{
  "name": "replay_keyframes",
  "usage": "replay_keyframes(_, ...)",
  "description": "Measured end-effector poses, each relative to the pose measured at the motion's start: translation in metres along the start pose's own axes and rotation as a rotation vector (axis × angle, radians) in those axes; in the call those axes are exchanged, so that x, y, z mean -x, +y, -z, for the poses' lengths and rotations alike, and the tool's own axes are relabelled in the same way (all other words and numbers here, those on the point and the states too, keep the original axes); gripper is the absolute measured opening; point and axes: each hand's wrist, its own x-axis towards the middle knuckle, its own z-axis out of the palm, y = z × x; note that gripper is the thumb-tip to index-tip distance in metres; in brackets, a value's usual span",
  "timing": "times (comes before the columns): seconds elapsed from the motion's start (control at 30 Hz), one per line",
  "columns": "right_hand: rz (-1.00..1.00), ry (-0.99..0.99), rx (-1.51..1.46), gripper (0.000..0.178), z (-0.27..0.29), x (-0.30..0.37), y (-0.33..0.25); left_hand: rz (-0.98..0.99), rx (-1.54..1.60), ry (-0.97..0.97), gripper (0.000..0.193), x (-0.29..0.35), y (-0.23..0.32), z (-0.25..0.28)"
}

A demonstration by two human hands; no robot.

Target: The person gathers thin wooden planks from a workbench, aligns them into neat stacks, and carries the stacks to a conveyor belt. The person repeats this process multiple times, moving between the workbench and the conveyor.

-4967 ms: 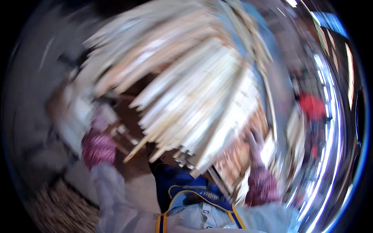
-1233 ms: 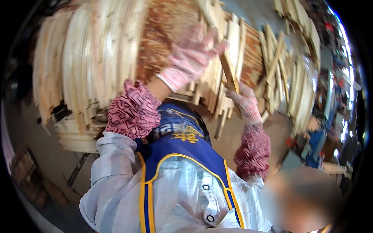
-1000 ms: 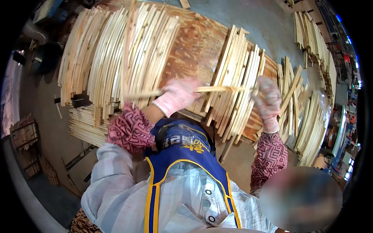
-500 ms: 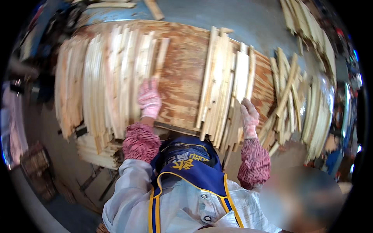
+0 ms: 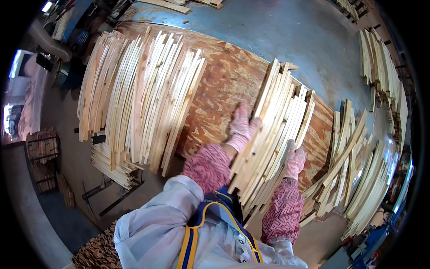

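Observation:
A bundle of pale wooden slats (image 5: 273, 130) lies slanted on a plywood tabletop (image 5: 219, 85), its near ends hanging over the edge toward my body. My left hand (image 5: 242, 127), in a pink glove, presses along the bundle's left side, thumb over the slats. My right hand (image 5: 294, 158), also gloved, rests on the bundle's right edge with fingers curled. The bundle sits between both hands.
A wide pile of slats (image 5: 139, 98) covers the left of the tabletop, with more stacked below it (image 5: 114, 166). Loose slats (image 5: 354, 170) fan out at the right and far right (image 5: 380, 62). A blue-grey floor (image 5: 304, 36) lies beyond.
A second ago both hands held a single slat crosswise. My left hand then reached to the left pile and has now come right onto the middle bundle; my right hand stayed at its right edge.

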Motion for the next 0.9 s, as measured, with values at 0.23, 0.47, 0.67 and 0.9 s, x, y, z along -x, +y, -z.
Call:
replay_keyframes(0.23,-0.09,-0.108,-0.378,0.073,-0.007,-0.013,0.022,0.242,0.722,-0.48,0.083,0.001,0.013,0.004)
replay_keyframes(0.47,0.134,-0.032,-0.505,0.057,0.012,-0.015,0.036,0.086,0.916,-0.42,0.066,0.017,0.041,0.03)
replay_keyframes(0.67,0.752,0.17,-0.746,0.035,0.175,0.02,-0.038,-0.451,0.896,-0.42,0.048,0.037,0.153,0.15)
replay_keyframes(0.9,1.15,0.44,-1.111,0.051,0.353,0.11,-0.125,-1.341,0.762,-0.448,0.051,-0.005,0.297,0.268)
